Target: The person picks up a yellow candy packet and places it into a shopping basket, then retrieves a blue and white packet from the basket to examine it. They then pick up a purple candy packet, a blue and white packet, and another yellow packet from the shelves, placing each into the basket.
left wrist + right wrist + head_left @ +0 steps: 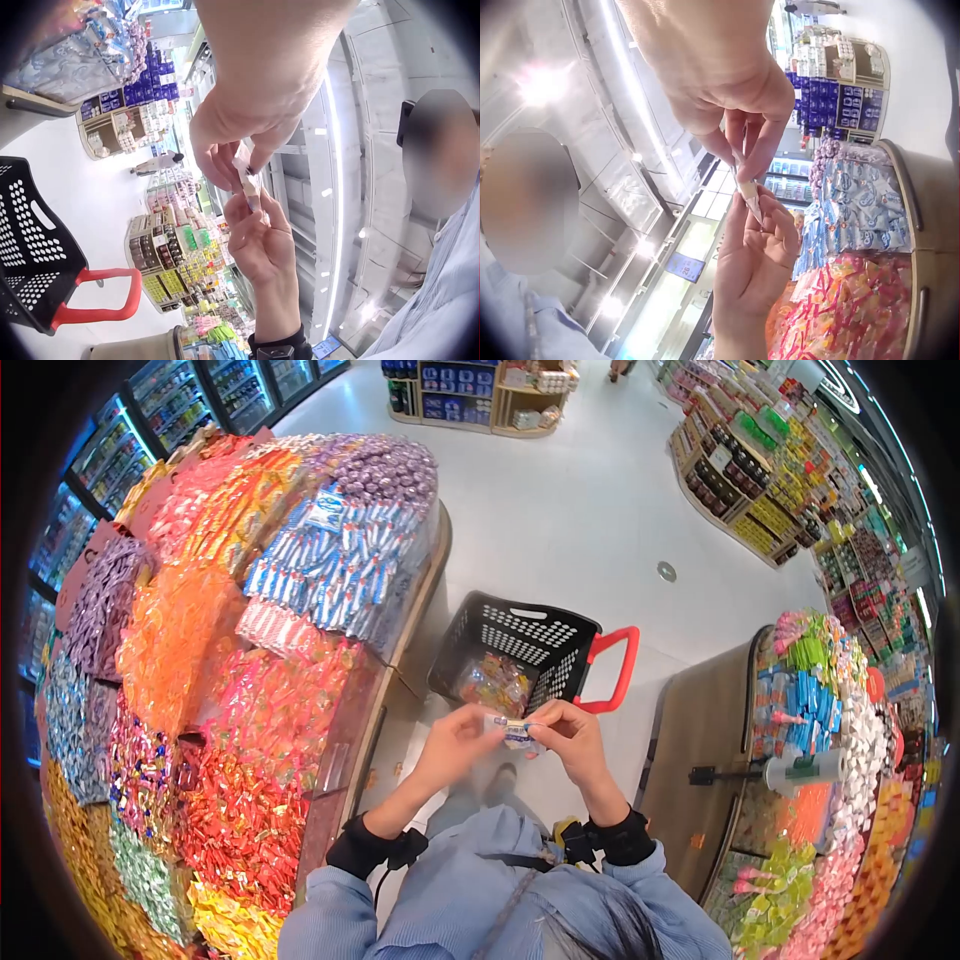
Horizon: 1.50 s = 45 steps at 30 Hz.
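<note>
A small wrapped piece (517, 732), white with blue and some yellow, is held between both hands in front of the body. The left hand (458, 744) pinches its left end, and the right hand (572, 740) pinches its right end with thumb and fingertips. From the left wrist view, the wrapper (247, 177) looks narrow and pale between the left hand (247, 124) above and the right hand (264, 244) below. In the right wrist view the piece (748, 193) spans the right hand (735, 105) and the left hand (754, 270).
Below and beyond the hands, a black basket (530, 622) with a red handle (630, 660) stands on the floor, clear bags of colourful items (492, 682) inside. Heaped wrapped sweets (250, 800) fill the left display; another sweets counter (700, 740) is at right. Fridges (235, 390) line the back left.
</note>
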Each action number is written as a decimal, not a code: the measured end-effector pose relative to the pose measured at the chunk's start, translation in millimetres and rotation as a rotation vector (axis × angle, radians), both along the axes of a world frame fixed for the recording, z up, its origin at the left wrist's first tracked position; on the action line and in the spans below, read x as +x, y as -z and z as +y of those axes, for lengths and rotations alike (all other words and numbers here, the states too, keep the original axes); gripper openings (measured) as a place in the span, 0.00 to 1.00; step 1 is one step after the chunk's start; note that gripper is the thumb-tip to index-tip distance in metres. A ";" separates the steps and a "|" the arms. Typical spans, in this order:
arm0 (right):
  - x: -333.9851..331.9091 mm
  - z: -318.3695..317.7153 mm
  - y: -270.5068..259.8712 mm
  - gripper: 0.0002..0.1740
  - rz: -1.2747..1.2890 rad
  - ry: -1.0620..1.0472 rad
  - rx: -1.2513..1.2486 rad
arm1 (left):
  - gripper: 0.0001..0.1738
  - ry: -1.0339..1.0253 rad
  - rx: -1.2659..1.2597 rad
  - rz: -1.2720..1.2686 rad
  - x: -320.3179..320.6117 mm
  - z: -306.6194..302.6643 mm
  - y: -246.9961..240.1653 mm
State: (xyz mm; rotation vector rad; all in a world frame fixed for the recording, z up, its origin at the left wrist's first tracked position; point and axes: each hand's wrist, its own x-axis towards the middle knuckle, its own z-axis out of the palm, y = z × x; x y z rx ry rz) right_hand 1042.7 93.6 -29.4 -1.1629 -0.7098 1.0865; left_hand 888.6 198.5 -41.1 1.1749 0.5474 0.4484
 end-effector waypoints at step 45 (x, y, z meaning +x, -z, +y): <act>538.9 -15.5 11.9 0.06 0.030 -0.172 -0.186 | 0.09 -0.039 -0.051 -0.029 526.9 -23.4 30.4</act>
